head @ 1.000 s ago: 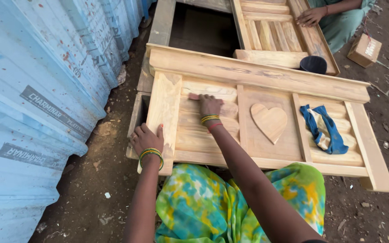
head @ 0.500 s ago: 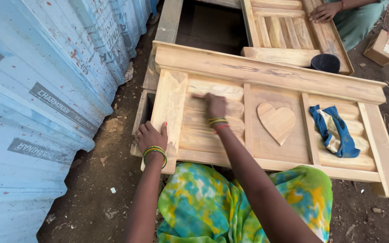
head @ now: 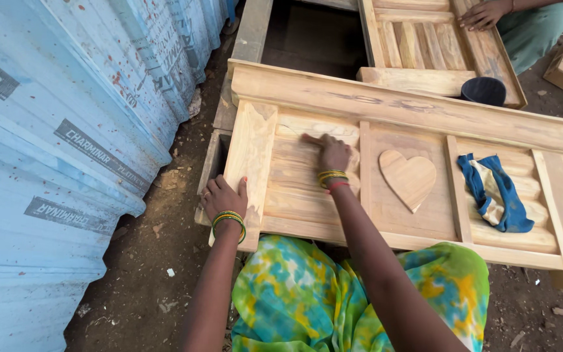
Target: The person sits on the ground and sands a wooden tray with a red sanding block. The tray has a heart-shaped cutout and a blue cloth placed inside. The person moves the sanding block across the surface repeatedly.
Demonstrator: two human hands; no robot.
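Dirt yard, blue sheeting at left. Left hand (head: 223,195) is gripping panel (head: 307,189) edge, fingers closed; right hand (head: 333,154) is pressing slats, fingers curled. Best rubbing along the grain.

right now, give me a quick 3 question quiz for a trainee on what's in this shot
1. True or false: the right hand presses on the slatted section of the wooden panel.
2. What does the left hand grip?
A. the blue cloth
B. the panel's left edge
C. the dark cup
3. Fill in: the carved wooden heart sits between the slatted section and the section holding the ____.

Key:
1. true
2. B
3. blue cloth
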